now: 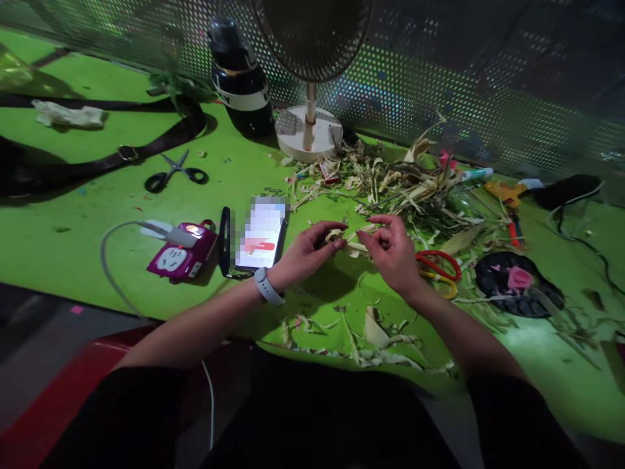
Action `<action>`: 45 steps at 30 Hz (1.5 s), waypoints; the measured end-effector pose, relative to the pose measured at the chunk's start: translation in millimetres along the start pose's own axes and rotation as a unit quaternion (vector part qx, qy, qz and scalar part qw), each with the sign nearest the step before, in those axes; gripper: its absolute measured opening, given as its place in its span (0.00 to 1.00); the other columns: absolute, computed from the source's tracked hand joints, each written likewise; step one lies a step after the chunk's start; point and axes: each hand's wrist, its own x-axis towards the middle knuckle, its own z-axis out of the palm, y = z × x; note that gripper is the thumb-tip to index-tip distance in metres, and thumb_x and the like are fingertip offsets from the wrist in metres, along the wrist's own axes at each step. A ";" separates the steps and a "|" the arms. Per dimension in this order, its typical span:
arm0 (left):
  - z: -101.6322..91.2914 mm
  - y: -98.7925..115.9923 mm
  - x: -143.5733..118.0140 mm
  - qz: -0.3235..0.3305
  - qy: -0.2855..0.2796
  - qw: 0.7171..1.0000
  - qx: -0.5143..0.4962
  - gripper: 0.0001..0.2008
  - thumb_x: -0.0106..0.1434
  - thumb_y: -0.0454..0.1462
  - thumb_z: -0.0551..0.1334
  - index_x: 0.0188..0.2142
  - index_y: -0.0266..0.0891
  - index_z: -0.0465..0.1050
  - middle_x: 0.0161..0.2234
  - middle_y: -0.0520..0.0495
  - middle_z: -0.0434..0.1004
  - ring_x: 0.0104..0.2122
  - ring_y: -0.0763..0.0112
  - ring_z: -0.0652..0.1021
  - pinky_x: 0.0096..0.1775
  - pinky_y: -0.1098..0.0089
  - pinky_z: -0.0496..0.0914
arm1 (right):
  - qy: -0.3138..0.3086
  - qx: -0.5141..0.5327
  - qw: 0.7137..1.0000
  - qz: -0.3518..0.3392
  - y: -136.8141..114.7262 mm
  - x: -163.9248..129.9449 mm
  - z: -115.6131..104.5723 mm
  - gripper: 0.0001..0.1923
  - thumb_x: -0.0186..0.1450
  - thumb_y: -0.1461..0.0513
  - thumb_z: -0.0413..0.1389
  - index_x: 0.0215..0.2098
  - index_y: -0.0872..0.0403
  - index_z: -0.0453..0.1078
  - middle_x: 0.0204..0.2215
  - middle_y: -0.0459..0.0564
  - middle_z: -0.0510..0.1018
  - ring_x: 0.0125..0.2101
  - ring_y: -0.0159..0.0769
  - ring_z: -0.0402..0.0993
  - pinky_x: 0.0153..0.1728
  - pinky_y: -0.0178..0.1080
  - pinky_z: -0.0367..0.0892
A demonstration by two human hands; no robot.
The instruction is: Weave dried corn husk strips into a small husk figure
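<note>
Between the thumb and fingers of my left hand [310, 251] is a pale, curled piece of dried husk [334, 236]. My right hand [394, 254] is just to its right, thumb and fingertips drawn together around the end of a thin pale husk strip [359, 247]. Both hands are above the green table [312, 299]. Red-and-yellow-handled scissors [439, 267] lie by my right wrist, their blades hidden. A heap of dried husks and shreds [415, 179] lies beyond my hands, and more husk scraps [375, 329] are scattered along the near edge.
A lit phone [261, 234] and a purple power adapter [180, 254] with a cable are at left. Black scissors [176, 172] lie splayed behind them. A fan [310, 133] and dark bottle [241, 85] stand at the back. A black tray [488, 286] and yellow glue gun [505, 193] are at right.
</note>
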 end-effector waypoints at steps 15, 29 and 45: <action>-3.4 -1.8 7.7 -0.047 0.052 0.989 -0.129 0.17 0.48 0.41 0.70 0.33 0.35 0.70 0.30 0.51 0.76 0.29 0.78 0.74 0.35 0.74 0.69 | -0.061 0.068 0.980 -0.179 -1.1 1.9 -2.6 0.04 0.63 0.62 0.58 0.36 0.48 0.74 0.35 0.47 0.73 0.36 0.32 0.72 0.36 0.37 0.68; 3.9 -7.9 0.6 0.017 0.049 0.999 -0.018 0.12 0.59 0.40 0.62 0.35 0.37 0.62 0.28 0.51 0.72 0.29 0.77 0.74 0.33 0.74 0.68 | -0.102 0.150 0.979 0.094 -1.8 -3.0 7.8 0.10 0.59 0.55 0.59 0.29 0.54 0.70 0.23 0.44 0.74 0.22 0.29 0.69 0.23 0.33 0.68; 14.4 -17.2 -9.0 0.138 0.086 0.969 0.189 0.05 0.62 0.35 0.58 0.37 0.38 0.62 0.31 0.47 0.75 0.30 0.72 0.78 0.31 0.72 0.70 | -0.183 0.141 0.952 0.200 -6.8 17.4 -3.4 0.07 0.51 0.60 0.59 0.19 0.56 0.71 0.15 0.42 0.71 0.18 0.26 0.62 0.22 0.32 0.58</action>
